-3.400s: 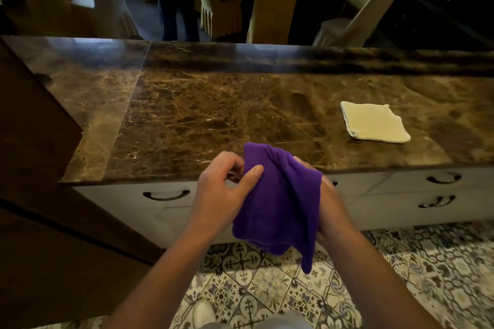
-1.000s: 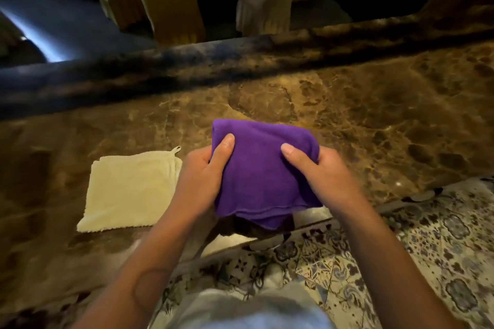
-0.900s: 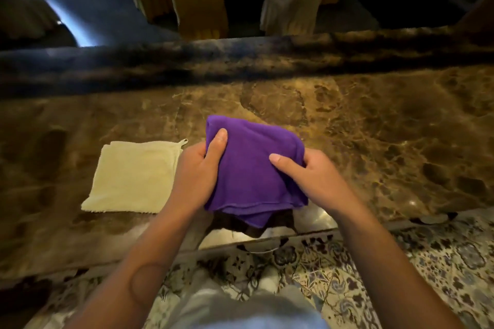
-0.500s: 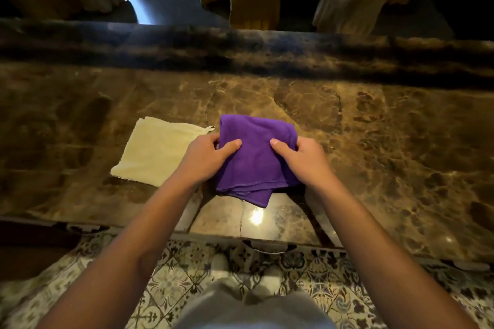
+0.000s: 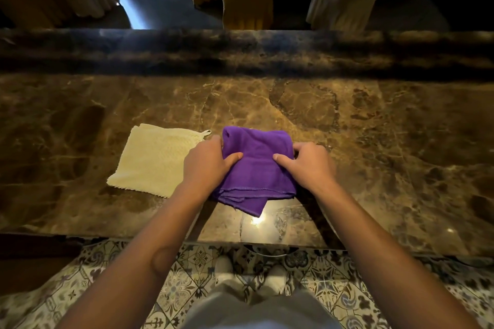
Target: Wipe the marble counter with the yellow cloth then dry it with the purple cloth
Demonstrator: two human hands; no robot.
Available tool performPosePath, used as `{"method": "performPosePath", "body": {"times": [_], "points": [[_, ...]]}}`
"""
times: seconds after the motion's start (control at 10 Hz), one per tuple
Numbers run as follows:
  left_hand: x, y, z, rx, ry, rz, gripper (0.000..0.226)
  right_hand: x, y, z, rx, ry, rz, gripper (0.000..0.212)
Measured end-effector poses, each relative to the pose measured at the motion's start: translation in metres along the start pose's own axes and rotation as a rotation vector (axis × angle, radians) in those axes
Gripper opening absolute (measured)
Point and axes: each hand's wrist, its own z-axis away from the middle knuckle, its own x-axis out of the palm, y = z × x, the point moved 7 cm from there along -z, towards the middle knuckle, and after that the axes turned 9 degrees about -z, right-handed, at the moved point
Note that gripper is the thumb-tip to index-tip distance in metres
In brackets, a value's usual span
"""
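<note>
The purple cloth (image 5: 256,168) is grasped at both ends — left grip (image 5: 207,165), right grip (image 5: 310,165) — near the surface's (image 5: 374,141) front edge; the yellow cloth (image 5: 155,159) lies just left, nearer the left grip.

Purple cloth (image 5: 255,171), folded into several layers with one corner pointing toward the near edge, lies on the brown veined marble counter (image 5: 374,141). Pale yellow cloth (image 5: 155,159), a flat square with a small hanging loop at its far right corner, lies just left of it.
</note>
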Motion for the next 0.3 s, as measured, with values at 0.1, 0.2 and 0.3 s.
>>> {"method": "performPosePath", "body": {"times": [0.1,0.2,0.3], "points": [[-0.002,0.003,0.002,0.028,0.006,-0.016,0.042,0.000,-0.002,0.000,0.003,-0.007,0.042,0.047],[-0.012,0.003,0.010,0.040,0.044,-0.048,0.041,-0.008,-0.004,0.006,0.007,0.035,0.038,0.046],[-0.023,-0.004,0.022,0.026,0.128,-0.094,0.046,-0.023,-0.005,0.017,-0.044,0.184,-0.005,0.034]]}}
